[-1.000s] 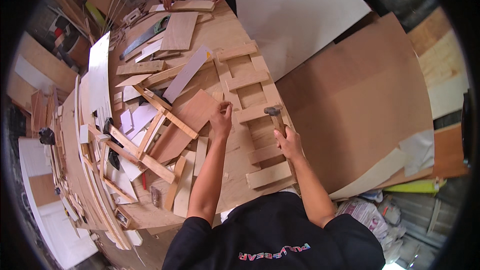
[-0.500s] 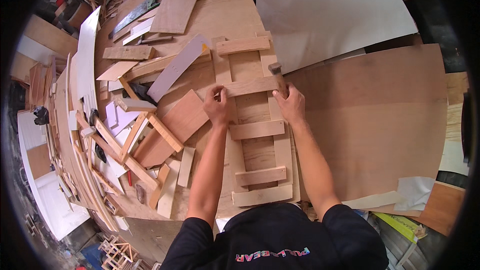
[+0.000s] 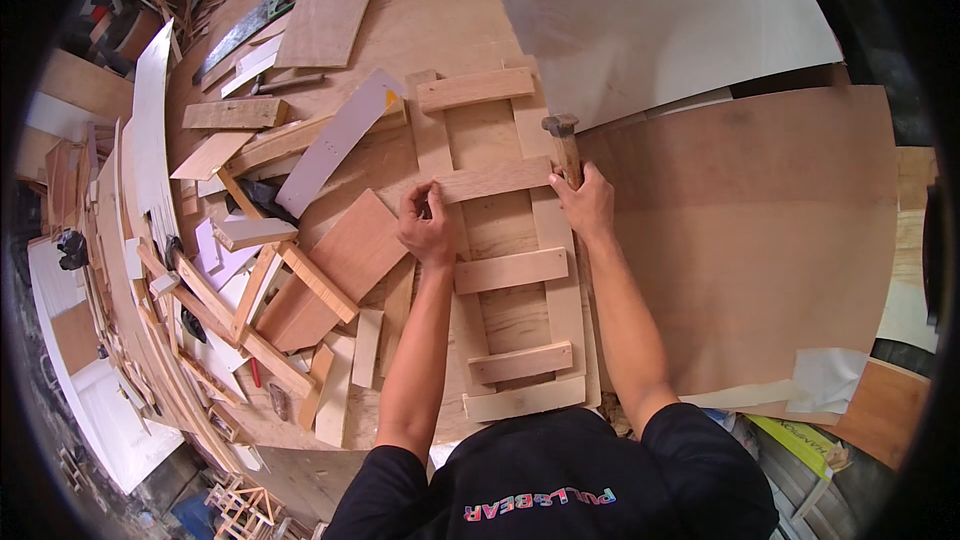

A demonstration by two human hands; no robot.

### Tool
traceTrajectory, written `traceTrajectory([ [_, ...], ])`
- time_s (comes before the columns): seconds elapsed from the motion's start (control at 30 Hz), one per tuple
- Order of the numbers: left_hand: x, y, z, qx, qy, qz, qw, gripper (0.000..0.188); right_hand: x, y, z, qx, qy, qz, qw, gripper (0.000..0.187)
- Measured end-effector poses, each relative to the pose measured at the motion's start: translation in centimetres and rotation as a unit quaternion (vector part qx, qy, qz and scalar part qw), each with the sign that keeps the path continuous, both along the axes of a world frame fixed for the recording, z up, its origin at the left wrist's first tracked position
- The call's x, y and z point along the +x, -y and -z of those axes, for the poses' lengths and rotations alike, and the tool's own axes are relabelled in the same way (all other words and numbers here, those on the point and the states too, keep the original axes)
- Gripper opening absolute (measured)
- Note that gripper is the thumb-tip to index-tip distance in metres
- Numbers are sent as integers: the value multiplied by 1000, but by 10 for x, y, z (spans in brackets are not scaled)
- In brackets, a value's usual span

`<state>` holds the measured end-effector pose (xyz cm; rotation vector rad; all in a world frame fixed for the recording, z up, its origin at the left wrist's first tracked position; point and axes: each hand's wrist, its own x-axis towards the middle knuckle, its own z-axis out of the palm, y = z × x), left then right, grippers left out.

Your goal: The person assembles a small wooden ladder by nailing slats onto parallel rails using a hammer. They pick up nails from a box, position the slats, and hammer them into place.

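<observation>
Head view: grips a hammer [image 3: 565, 145] in the right hand [image 3: 583, 202], a little right of the centre of the frame, with fingers closed around the wooden handle and metal head toward the top edge. Has that hand's thumb just at the right end of a wooden slat [image 3: 495, 180], second from the top in a ladder-like frame [image 3: 563, 312]. Holds the left hand [image 3: 425, 225] near the middle of the picture, by the slat's left end, fingers curled toward the thumb; cannot tell if pinching something between the tips or touching the wood. On either side of the ladder-like frame, bare forearms [image 3: 632, 330] from the lower edge. Under it, just right of centre, a wooden workbench [image 3: 440, 25]. Across its two long rails, five crosspieces, lowest one close to a black shirt [image 3: 540, 452]. Left of the left hand, a reddish-brown board [image 3: 362, 235] and a jumble of wooden pieces [image 3: 280, 360]. Above, a slanting lilac board [image 3: 330, 155] with an orange mark. In the upper left, a handsaw [image 3: 240, 40] with a green handle, beside a plywood panel [image 3: 330, 12]. At right, a broad brown sheet [image 3: 740, 240]; above that, a white sheet [image 3: 650, 30].
</observation>
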<state>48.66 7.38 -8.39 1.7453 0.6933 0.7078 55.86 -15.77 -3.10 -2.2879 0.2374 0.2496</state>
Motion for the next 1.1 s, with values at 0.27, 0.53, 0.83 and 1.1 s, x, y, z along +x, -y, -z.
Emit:
traceTrajectory([
  [0.27,1,2,-4,3,-18,4,1000,15,-4,0,-6,54,-8,7,998,27],
  [0.53,0,1,-2,-4,-13,3,1000,15,-4,-1,12,107,3,34,994,25],
  [0.83,1,-8,-6,7,-30,28,999,12,-5,-1,10,95,-3,28,995,28],
  [1.1,7,-6,-14,120,-26,54,991,8,-5,-2,7,75,9,28,997,31],
])
